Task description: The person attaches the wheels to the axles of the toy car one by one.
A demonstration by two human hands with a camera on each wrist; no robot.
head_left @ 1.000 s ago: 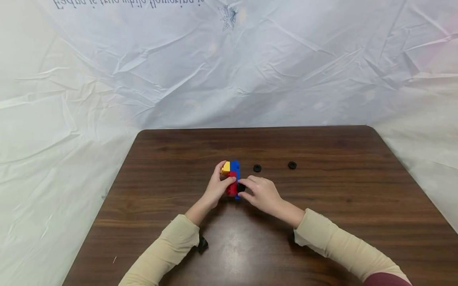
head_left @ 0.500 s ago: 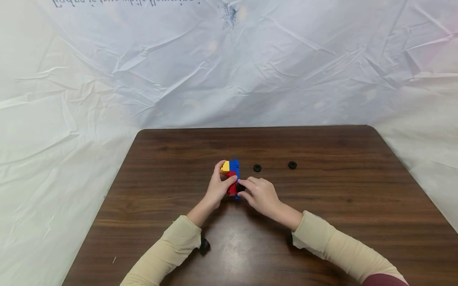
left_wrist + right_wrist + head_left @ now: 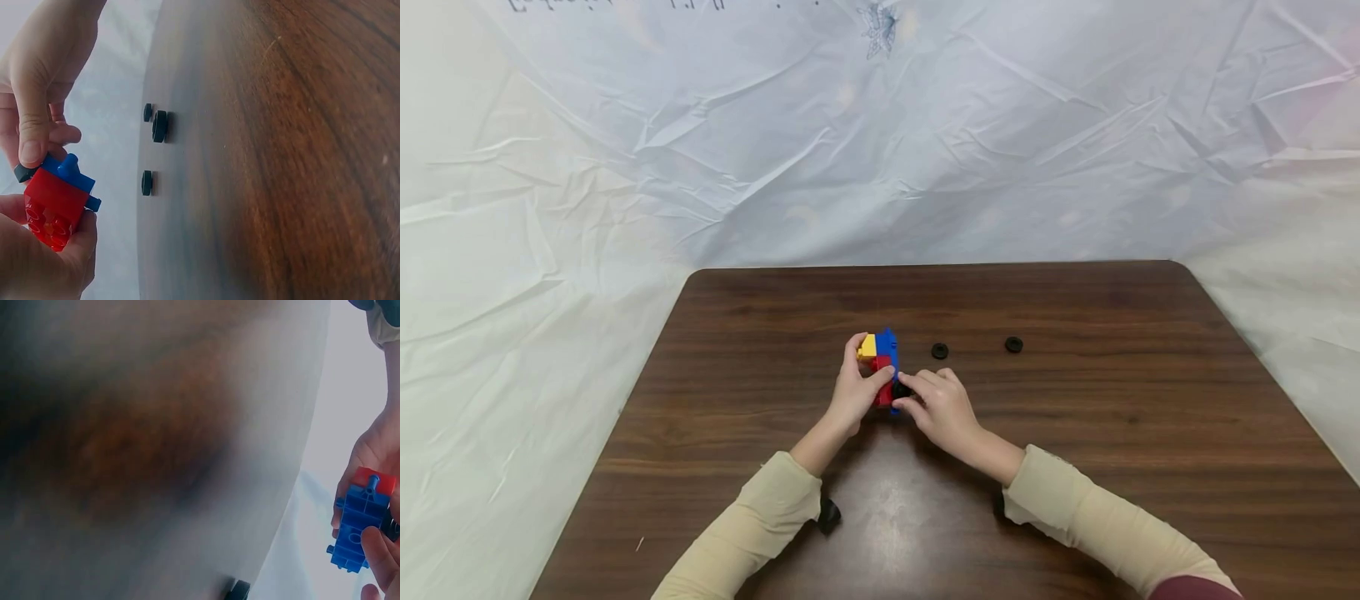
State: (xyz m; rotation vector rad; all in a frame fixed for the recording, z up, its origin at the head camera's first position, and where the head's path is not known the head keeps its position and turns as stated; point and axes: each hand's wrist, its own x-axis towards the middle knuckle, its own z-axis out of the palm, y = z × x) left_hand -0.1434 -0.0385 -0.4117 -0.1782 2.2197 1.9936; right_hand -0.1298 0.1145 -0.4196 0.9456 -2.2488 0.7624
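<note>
Two hands are seen above the table's middle. By the left hand (image 3: 852, 392), with thumb and fingers curled, a brick model (image 3: 883, 344) is gripped over the table (image 3: 1112, 375). By the right hand (image 3: 949, 408) a black wheel (image 3: 25, 173) is pinched at the blue base (image 3: 359, 515); whether it is fitted cannot be told, being partly covered. The model's long axis is directed toward the table's far edge, yellow end farthest. On the table three loose wheels (image 3: 160, 127) are seen.

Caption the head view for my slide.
Left hand grips a red, blue and yellow plastic brick model; right hand pinches a black wheel at its side.
</note>
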